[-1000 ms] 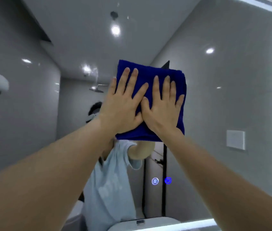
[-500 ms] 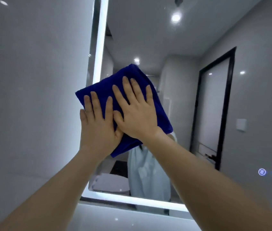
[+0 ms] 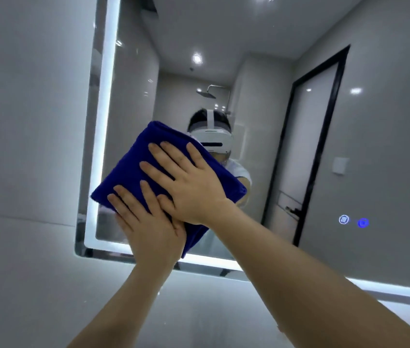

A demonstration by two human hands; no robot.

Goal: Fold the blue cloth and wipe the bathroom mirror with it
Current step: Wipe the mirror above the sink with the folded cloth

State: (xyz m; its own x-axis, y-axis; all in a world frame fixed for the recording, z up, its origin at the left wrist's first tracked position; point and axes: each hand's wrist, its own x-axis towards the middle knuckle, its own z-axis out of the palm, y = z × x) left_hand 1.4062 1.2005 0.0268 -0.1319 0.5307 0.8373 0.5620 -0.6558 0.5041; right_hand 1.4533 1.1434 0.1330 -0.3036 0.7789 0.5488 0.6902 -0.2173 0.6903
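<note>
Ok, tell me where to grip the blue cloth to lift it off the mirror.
Pinch the blue cloth at its free top corner, coming from above: both the left hand and right hand lie flat on its lower half against the mirror, and that folded corner sticks out uncovered.

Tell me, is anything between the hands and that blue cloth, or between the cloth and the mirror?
Nothing visible. The left hand and right hand lie flat on the folded blue cloth, fingers spread, which lies against the mirror near its lit lower-left corner. The contact face itself is hidden.
</note>
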